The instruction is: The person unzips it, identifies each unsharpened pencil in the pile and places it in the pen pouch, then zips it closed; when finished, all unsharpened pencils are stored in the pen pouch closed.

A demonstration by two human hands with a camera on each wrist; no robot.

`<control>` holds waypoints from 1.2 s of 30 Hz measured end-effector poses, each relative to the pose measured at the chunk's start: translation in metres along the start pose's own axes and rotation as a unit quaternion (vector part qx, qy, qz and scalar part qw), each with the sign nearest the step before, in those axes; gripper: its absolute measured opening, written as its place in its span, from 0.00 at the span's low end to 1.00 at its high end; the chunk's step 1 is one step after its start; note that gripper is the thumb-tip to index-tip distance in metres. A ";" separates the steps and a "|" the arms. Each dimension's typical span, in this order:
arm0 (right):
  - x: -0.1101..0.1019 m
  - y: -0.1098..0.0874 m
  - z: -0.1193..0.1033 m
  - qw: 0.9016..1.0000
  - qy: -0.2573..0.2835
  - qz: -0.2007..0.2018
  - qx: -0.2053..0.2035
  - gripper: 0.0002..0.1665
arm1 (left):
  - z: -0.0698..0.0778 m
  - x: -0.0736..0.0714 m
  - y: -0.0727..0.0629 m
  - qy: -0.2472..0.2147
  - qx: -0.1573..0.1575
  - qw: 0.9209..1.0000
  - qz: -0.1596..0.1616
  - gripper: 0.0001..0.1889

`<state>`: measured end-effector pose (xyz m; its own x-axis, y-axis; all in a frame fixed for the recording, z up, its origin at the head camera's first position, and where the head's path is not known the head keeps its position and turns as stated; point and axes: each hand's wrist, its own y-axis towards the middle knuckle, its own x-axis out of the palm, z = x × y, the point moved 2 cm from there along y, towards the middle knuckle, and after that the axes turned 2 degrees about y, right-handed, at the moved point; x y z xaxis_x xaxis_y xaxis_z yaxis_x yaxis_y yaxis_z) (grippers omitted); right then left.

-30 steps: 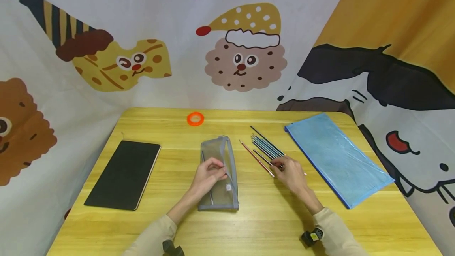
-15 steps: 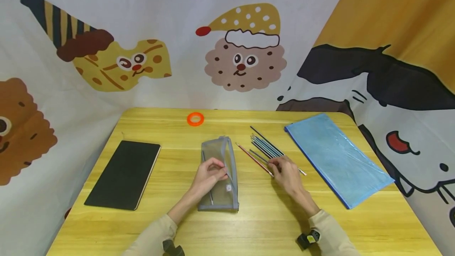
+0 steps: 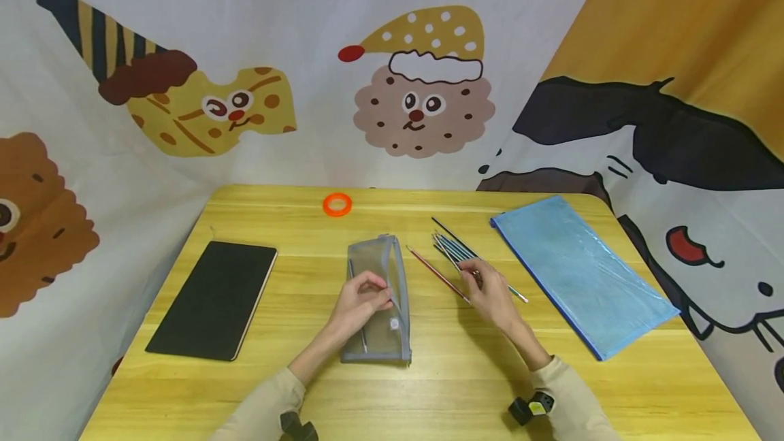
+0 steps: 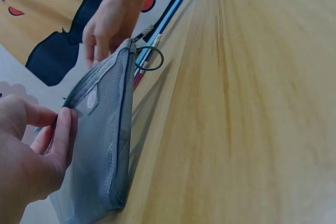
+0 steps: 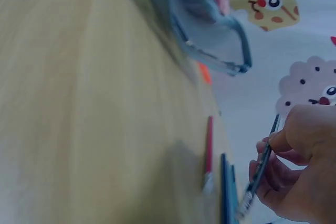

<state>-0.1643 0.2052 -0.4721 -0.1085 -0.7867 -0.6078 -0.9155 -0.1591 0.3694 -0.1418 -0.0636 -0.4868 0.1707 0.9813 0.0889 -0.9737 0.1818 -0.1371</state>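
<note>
A grey mesh pencil case (image 3: pixel 366 257) lies upright on end toward me in the middle of the table, its zip side to the right. My left hand (image 3: pixel 361 303) pinches the edge of its opening between thumb and fingers. A thin stick-like item shows through the mesh. My right hand (image 3: pixel 492 297) holds a dark pencil (image 5: pixel 261 171) between thumb and fingers, raised off the table in the right wrist view. Beneath and beyond that hand lie several blue-green pencils (image 3: pixel 458 248). A red pencil (image 3: pixel 429 265) lies between them and the case.
A black notebook (image 3: pixel 211 301) lies on the left of the wooden table (image 3: pixel 453 386). On the right is a blue zip folder (image 3: pixel 582 271). An orange ring-shaped roll (image 3: pixel 337 214) sits near the back edge, before a printed cloth backdrop.
My right hand has picked up the dark pencil and moved slightly left and away from me. The red pencil shifted a little left. My left hand has kept its place on the pencil case.
</note>
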 end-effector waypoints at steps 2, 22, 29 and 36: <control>-0.001 0.004 -0.006 1.000 0.017 -0.009 0.018 0.07 | 0.000 0.000 0.000 0.002 0.000 1.000 -0.001 0.11; 0.024 0.025 -0.038 0.973 0.181 -0.089 0.111 0.22 | 0.001 0.003 -0.002 0.015 -0.001 1.000 -0.011 0.12; 0.035 0.025 -0.042 0.965 0.212 -0.098 0.119 0.31 | 0.003 0.005 -0.002 0.021 -0.001 1.000 -0.015 0.12; 0.053 0.024 -0.045 0.948 0.270 -0.077 0.150 0.33 | 0.005 0.006 0.000 0.007 0.001 1.000 -0.015 0.12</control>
<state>-0.1743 0.1326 -0.4642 0.1759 -0.9715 -0.1589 -0.9821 -0.1842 0.0387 -0.1419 -0.0583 -0.4816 0.2013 0.9764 0.0781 -0.9687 0.2102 -0.1318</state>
